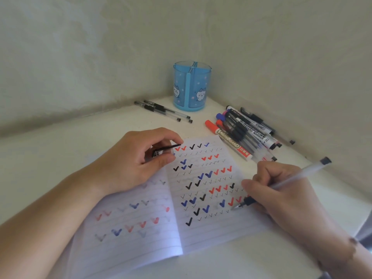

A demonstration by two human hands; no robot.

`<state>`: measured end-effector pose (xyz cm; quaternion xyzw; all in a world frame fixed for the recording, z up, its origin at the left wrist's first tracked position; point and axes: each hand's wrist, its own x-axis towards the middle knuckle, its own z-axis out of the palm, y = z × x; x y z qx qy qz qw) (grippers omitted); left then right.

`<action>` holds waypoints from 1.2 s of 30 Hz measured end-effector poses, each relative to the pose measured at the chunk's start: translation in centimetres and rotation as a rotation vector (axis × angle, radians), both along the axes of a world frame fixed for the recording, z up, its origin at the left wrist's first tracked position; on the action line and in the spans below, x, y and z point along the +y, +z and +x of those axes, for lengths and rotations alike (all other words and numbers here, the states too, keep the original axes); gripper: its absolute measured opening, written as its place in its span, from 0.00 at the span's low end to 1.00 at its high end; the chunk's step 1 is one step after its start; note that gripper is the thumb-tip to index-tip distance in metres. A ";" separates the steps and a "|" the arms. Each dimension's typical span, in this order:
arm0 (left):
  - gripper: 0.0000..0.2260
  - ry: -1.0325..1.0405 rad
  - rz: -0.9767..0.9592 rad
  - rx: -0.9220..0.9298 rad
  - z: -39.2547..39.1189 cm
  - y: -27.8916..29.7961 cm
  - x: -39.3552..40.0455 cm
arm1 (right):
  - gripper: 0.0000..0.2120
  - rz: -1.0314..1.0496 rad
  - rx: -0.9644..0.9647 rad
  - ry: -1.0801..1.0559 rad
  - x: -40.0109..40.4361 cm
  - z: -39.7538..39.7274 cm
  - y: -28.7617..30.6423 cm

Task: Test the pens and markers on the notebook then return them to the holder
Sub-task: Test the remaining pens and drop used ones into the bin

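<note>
Currently both hands are on the open notebook [181, 198], which lies mid-tabletop, spine running roughly toward the far corner. Right hand [281, 196] grips a clear gel pen [281, 184] in a writing hold, tip touching the right page low down beside a row of small ticks, capped end angled up toward the right wall. Left hand [141, 158] rests on the top of the left page, fingers curled round a pen cap [163, 151] with its black clip showing. Right page is filled with rows of black, blue and red ticks; left page shows fainter ones. Blue holder [192, 86] stands upright in the far corner of the tabletop [60, 158], tight against both walls, its compartments showing nothing inside. Three black-grip pens [163, 110] lie flat just left of the holder, near the back edge. Pile of markers and pens [247, 131] lies along the right wall edge, its near end just beside the notebook's top right corner; red whiteboard marker [227, 139] is at the front of the pile. Open room: bare tabletop left of the notebook and a strip between notebook and holder. Right side is tight, hand and pile close to the wall.
</note>
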<state>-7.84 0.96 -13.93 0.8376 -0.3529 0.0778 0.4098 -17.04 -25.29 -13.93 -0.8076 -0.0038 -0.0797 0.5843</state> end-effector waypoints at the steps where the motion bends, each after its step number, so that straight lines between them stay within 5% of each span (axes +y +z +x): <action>1: 0.12 -0.001 -0.002 0.004 0.0 0.0 0.0 | 0.22 -0.012 -0.006 -0.003 0.0 0.0 0.0; 13: 0.12 -0.006 0.012 -0.037 0.2 -0.4 0.1 | 0.20 -0.006 -0.030 -0.009 -0.1 0.1 -0.3; 22: 0.15 0.023 0.010 -0.053 0.3 -0.3 0.1 | 0.27 0.371 -0.089 0.039 0.0 -0.2 0.6; 31: 0.13 -0.048 0.042 -0.122 0.3 -0.3 0.0 | 0.11 0.373 -0.143 0.220 -0.5 -0.7 0.9; 36: 0.12 -0.068 0.055 -0.141 0.0 -0.2 -0.3 | 0.22 0.338 -0.125 0.164 0.0 -0.9 1.0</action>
